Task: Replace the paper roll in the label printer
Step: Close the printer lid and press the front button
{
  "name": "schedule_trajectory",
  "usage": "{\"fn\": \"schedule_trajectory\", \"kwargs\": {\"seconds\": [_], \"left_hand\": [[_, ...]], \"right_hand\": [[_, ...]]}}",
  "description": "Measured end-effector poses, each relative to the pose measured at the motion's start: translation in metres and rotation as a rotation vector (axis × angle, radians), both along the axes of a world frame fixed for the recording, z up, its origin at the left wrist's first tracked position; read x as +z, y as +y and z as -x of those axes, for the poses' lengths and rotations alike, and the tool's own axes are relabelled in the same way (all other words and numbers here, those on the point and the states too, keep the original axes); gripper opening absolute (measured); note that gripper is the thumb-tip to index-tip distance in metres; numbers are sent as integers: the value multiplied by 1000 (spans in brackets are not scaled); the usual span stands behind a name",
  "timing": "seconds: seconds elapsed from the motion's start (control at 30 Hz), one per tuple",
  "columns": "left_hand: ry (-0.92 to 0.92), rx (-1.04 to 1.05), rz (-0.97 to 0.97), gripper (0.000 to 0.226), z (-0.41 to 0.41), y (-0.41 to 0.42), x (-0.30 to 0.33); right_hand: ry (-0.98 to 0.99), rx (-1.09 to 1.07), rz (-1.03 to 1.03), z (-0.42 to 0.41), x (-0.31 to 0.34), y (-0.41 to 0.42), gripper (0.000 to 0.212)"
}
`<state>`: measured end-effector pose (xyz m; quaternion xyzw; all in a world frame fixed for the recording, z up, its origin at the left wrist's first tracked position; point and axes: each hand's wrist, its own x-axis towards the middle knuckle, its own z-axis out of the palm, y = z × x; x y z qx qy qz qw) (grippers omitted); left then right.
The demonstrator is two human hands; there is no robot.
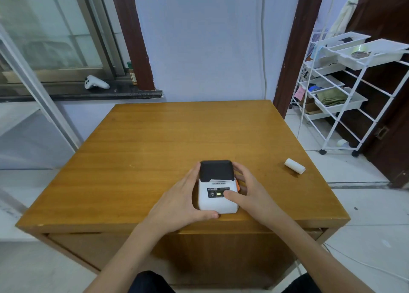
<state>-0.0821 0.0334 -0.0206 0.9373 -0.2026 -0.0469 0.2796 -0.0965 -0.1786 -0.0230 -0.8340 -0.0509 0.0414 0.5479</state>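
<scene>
A small white label printer (215,200) with a black lid lies near the front edge of the wooden table (155,142). Its lid is down and a green light glows on its front panel. My left hand (183,200) wraps the printer's left side, thumb under its front edge. My right hand (247,190) holds the right side, with the thumb resting on the panel beside the light. An orange tab shows on the printer's right side. A white paper roll (294,166) lies apart on the table to the right.
A white wire trolley (345,89) with trays stands on the floor at the right. A white game controller (95,82) and a bottle (132,73) rest on the window sill behind the table. A white cable runs across the floor at lower right.
</scene>
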Motion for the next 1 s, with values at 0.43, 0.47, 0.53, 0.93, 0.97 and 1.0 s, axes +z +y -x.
{"fn": "schedule_trajectory", "kwargs": {"seconds": [0.43, 0.47, 0.53, 0.93, 0.97, 1.0], "left_hand": [[1, 2, 3, 129, 1, 0, 0], [-1, 1, 2, 128, 1, 0, 0], [-4, 1, 0, 128, 0, 0, 0], [-2, 1, 16, 128, 0, 0, 1], [-2, 1, 12, 128, 1, 0, 1], [-2, 2, 8, 128, 1, 0, 1]], "right_hand": [[-30, 55, 14, 5, 2, -5, 59], [-40, 65, 8, 6, 2, -6, 58], [-43, 66, -37, 7, 0, -9, 56], [-10, -21, -113, 0, -5, -11, 48], [-11, -29, -118, -1, -6, -11, 48], [-11, -34, -120, -1, -6, -11, 47]]}}
